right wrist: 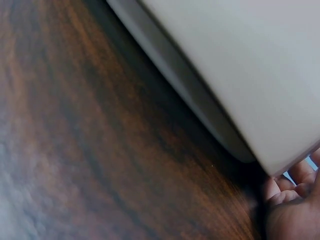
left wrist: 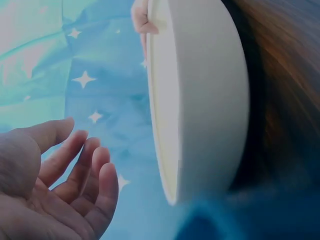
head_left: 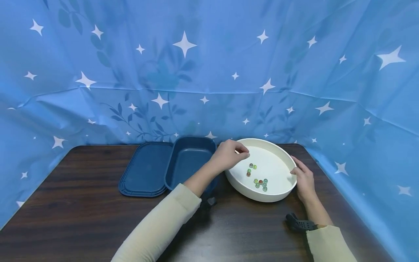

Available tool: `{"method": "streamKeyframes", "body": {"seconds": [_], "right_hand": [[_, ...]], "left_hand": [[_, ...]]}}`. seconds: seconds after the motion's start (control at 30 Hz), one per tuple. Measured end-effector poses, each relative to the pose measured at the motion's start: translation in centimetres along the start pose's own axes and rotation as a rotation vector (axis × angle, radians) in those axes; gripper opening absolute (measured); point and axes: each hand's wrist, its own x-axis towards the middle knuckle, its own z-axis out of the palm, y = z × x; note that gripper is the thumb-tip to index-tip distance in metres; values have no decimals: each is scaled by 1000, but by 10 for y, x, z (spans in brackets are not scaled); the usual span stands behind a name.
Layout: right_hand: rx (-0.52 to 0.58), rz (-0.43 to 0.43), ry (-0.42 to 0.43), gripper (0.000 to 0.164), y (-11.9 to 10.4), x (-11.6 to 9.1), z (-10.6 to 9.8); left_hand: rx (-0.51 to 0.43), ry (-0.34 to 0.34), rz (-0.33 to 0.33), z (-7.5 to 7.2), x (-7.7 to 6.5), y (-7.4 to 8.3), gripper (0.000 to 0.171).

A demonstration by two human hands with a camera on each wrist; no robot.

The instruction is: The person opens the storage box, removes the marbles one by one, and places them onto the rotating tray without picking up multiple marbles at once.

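Observation:
A round white tray (head_left: 276,182) with a tall wall stands on the dark wooden table. Several small glass marbles (head_left: 260,182), green, yellow and reddish, lie on its floor toward the left and front. My left hand (head_left: 229,155) hovers over the tray's left rim, above the marbles. In the left wrist view its fingers (left wrist: 80,170) are loosely bent, the thumb apart from them, with nothing held. At the right side, my right hand (head_left: 305,180) grips the tray wall, thumb over the rim and fingers outside. Part of that hand (right wrist: 295,200) shows beside the wall in the right wrist view.
Left of the tray sits a deep blue rectangular container (head_left: 191,160), partly covered by my left forearm. Its flat blue lid-like piece (head_left: 147,169) lies beside it on the table (head_left: 82,203). A blue star-patterned curtain (head_left: 209,72) hangs behind the table and along its right side.

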Motion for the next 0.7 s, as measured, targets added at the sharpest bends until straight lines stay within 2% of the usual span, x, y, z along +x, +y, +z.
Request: {"method": "streamKeyframes", "body": {"seconds": [0.2, 0.47, 0.7], "right_hand": [[0, 3, -3, 71, 0, 0, -2], [0, 4, 0, 72, 0, 0, 0], [-9, 0, 1, 71, 0, 1, 1]], "left_hand": [[-43, -17, -10, -25, -24, -22, 22], [-62, 35, -84, -45, -60, -51, 21], [9, 96, -90, -59, -88, -72, 18]]}}
